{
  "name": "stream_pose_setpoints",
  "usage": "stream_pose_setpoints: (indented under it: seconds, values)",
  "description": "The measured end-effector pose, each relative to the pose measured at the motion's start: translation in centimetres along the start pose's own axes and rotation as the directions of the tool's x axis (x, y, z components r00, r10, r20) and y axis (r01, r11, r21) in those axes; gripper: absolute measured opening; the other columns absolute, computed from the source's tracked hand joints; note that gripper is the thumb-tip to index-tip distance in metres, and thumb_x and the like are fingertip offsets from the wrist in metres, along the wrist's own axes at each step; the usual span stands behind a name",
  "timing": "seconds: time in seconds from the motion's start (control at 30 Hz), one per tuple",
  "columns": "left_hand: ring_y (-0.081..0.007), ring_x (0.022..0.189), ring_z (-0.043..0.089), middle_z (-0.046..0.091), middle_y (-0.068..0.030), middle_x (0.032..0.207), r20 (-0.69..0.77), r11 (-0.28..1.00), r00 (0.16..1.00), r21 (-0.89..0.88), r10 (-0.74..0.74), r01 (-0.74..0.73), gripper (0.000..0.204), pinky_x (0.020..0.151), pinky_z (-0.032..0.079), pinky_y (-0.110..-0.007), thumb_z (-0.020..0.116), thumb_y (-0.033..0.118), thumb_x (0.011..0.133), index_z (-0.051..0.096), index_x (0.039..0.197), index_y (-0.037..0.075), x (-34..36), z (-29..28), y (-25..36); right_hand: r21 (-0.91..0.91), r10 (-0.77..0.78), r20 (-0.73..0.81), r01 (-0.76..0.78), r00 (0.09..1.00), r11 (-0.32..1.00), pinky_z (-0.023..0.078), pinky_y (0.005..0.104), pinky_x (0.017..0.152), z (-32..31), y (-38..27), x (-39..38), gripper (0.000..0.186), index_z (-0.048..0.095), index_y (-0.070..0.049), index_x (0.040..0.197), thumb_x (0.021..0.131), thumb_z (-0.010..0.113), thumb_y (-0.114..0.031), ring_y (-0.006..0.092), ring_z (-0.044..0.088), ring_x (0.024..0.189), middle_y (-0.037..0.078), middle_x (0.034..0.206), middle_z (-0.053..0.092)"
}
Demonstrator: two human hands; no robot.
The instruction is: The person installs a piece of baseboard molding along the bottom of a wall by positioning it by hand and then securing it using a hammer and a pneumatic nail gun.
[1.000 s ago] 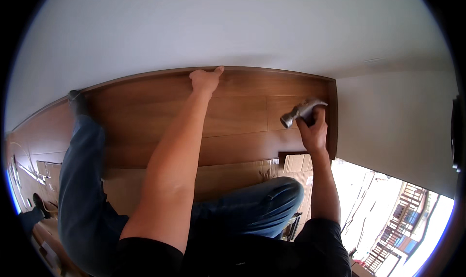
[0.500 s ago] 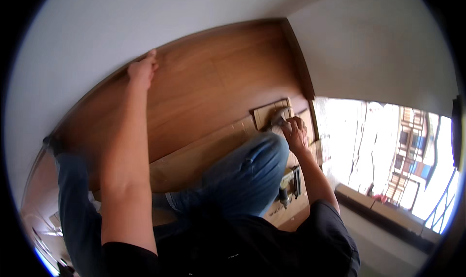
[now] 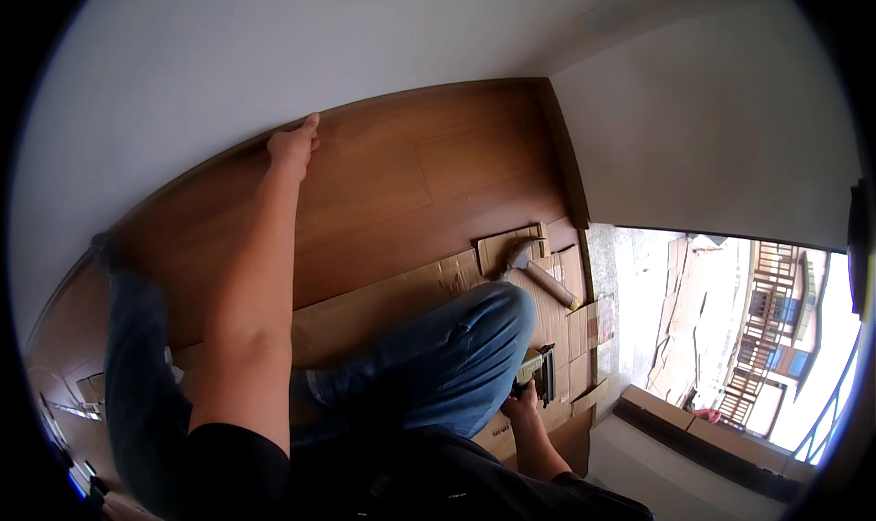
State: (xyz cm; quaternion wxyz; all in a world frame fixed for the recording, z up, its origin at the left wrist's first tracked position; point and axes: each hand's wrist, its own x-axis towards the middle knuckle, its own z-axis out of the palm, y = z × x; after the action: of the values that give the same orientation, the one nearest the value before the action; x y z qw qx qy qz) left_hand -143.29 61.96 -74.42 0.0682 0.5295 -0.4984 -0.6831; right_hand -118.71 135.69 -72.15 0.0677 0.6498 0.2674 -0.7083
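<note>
Ahead of me, my left hand [image 3: 296, 145] presses against the brown skirting board [image 3: 438, 88] along the foot of the wall. One finger stretches onto the board's top edge while the others curl in. At my right side, beside the bent knee, my right hand [image 3: 521, 404] is closed around the handle of a nail gun [image 3: 529, 368] with a greenish body and a black magazine; my leg hides part of it. A claw hammer [image 3: 545, 282] with a worn handle lies on cardboard beyond my knee, untouched by either hand.
Flattened cardboard [image 3: 392, 295] covers part of the brown wood floor [image 3: 383, 192]. White walls [image 3: 675, 129] meet at the far corner. An opening at the right looks out on bright buildings, above a ledge [image 3: 693, 430]. My jeans-clad legs [image 3: 438, 352] take up the near floor.
My right hand has let go of the hammer, drawn back toward me and taken hold of the nail gun. My left hand stays on the skirting board. The whole view has shifted slightly.
</note>
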Motion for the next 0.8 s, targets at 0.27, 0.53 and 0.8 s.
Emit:
stream_pose_setpoints:
  seconds: [0.27, 0.53, 0.8]
  values:
    - [-0.0202, 0.085, 0.073, 0.072, -0.0117, 0.095, -0.122, 1.000, 0.992, -0.004, 0.029, -0.030, 0.048, 0.069, 0.056, -0.034, 0.090, 0.039, 0.089, 0.070, 0.093, -0.005, 0.1, -0.2, -0.6, -0.075, -0.277, -0.004, 0.276, 0.961, 0.958, 0.061, 0.0457, 0.102, 0.7, -3.2, 1.5, 0.056, 0.060, -0.007, 0.146, 0.107, 0.044, -0.044, 0.0318, 0.071, 0.120, 0.014, 0.137, 0.069]
    - [-0.0333, 0.120, 0.068, 0.062, -0.0333, 0.134, -0.177, 0.999, 0.983, -0.009, -0.051, 0.050, 0.104, 0.096, 0.059, -0.036, 0.088, 0.034, 0.091, 0.022, 0.145, -0.024, -0.4, -1.7, -0.8, -0.150, -0.495, 0.532, 0.652, 0.687, 0.743, 0.061, 0.0449, 0.083, 20.7, 0.7, -17.9, 0.036, 0.065, -0.011, 0.116, 0.095, 0.060, -0.041, 0.0281, 0.072, 0.096, 0.010, 0.116, 0.072]
    - [-0.0341, 0.123, 0.067, 0.057, -0.0359, 0.137, -0.054, 1.000, 0.999, -0.004, -0.001, 0.001, 0.098, 0.095, 0.059, -0.036, 0.086, 0.032, 0.092, 0.020, 0.138, -0.024, -0.2, -0.2, 0.3, 0.543, -0.081, 0.828, 0.829, -0.555, -0.133, 0.050, 0.0419, 0.096, 39.5, 23.2, -18.8, 0.030, 0.057, -0.010, 0.114, 0.090, 0.072, 0.000, 0.0225, 0.057, 0.106, 0.006, 0.112, 0.057]
